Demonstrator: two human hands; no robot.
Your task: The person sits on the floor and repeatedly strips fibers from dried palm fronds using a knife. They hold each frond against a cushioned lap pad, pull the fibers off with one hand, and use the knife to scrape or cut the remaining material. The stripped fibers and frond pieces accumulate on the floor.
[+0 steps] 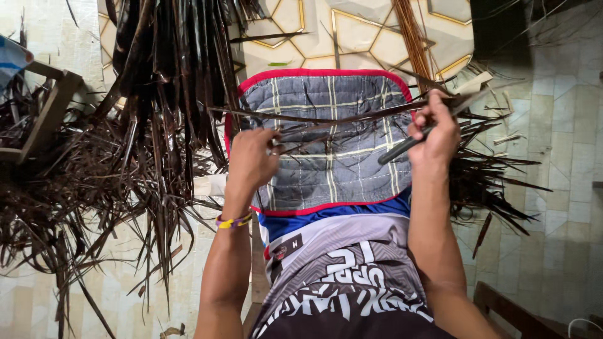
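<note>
— What is the left hand [252, 157] doing?
— It is pinching a long dried leaf strip [326, 119] lying across the quilted lap pad [326, 169].
— And the right hand [434, 132]?
— It is clenching a dark-handled knife [414, 139] against the strip.

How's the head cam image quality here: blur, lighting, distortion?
Head view: left hand is motion-blurred, while right hand and its knife stay fairly sharp; light is dim and warm, the dry leaf pile sinking into shadow; the top right corner is nearly black; wide-angle stretch shows at the floor tiles.
</note>
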